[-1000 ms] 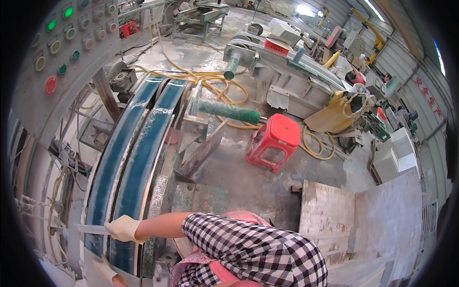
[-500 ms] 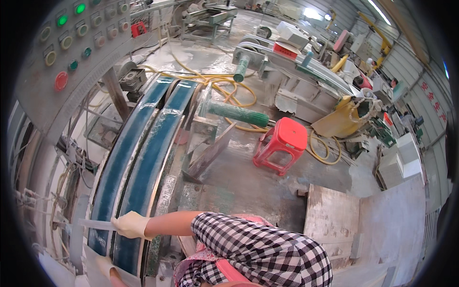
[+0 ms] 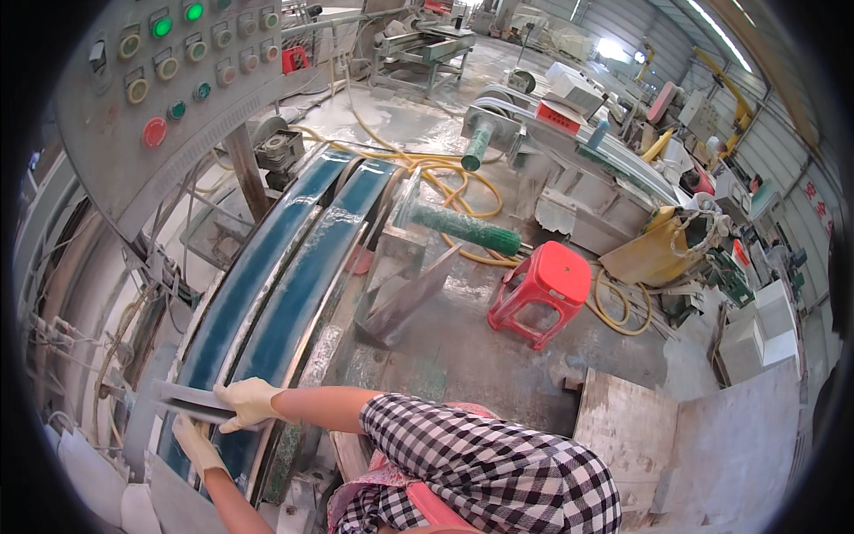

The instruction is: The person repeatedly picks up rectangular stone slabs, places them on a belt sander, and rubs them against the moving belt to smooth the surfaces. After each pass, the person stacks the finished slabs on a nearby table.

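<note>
My gloved right hand (image 3: 251, 403) is closed on the right end of a narrow pale grey strip (image 3: 189, 395), which looks like cut stone or tile. Dark shadow shows along the strip's lower side, and it lies across two blue conveyor belts (image 3: 285, 303). Just below, my gloved left hand (image 3: 197, 448) reaches up with fingers bent against the strip's near edge; its fingertips are partly hidden. Both gloves are cream-coloured. A flat grey panel (image 3: 173, 498) stands beside my left forearm at the lower left.
A control panel (image 3: 169, 98) with buttons hangs at the upper left. A red plastic stool (image 3: 553, 276) stands right of the belts, near a green roller (image 3: 467, 228). Yellow hose (image 3: 485, 198) coils on the floor. A board-sided box (image 3: 623, 427) stands lower right.
My left hand has come up from the lower edge to the strip. The strip has tilted, showing a dark gap under it. The view has shifted slightly, moving the scene right and down.
</note>
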The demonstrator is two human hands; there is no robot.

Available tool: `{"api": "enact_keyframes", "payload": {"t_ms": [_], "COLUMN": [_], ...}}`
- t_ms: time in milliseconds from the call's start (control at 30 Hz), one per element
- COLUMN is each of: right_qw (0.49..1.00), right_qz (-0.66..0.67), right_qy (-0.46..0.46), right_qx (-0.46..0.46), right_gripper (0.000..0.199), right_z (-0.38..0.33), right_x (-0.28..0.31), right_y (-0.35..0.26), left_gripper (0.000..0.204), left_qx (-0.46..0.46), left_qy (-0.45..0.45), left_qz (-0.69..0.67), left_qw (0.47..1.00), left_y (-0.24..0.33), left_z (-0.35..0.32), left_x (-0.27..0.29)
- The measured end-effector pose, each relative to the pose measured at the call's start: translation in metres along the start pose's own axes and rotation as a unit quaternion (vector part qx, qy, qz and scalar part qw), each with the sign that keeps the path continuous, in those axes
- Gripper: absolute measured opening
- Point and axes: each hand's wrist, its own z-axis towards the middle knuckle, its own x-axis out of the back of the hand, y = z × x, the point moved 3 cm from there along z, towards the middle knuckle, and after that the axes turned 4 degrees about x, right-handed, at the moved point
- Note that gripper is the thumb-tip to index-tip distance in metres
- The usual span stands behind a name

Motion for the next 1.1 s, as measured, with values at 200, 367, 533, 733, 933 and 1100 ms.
{"api": "enact_keyframes", "payload": {"t_ms": [200, 367, 533, 733, 933, 1100], "right_qw": [0.999, 0.999, 0.999, 0.999, 0.999, 0.998], "right_qz": [-0.019, -0.026, -0.025, -0.035, -0.037, -0.035], "right_qy": [-0.012, -0.005, -0.017, -0.007, -0.017, -0.024], "right_qx": [-0.033, -0.032, -0.041, -0.030, -0.030, -0.046], "right_gripper": [0.056, 0.052, 0.054, 0.053, 0.052, 0.050], "right_z": [0.004, 0.006, 0.008, 0.007, 0.011, 0.015], "right_x": [0.000, 0.000, 0.001, 0.004, 0.009, 0.013], "right_y": [0.000, 0.003, 0.010, 0.014, 0.017, 0.020], "left_gripper": [0.064, 0.054, 0.053, 0.053, 0.052, 0.052], "left_qx": [-0.072, 0.210, 0.243, 0.222, 0.174, -0.047], "left_qy": [0.121, 0.279, 0.247, 0.225, 0.212, 0.151], "left_qz": [0.366, 0.729, 0.721, 0.732, 0.744, 0.729], "left_qw": [0.920, 0.589, 0.600, 0.604, 0.609, 0.666], "left_y": [0.016, 0.002, 0.002, 0.008, -0.002, 0.024], "left_z": [-0.030, -0.047, -0.035, -0.021, 0.007, -0.006], "left_x": [0.070, 0.143, 0.139, 0.144, 0.175, 0.205]}}
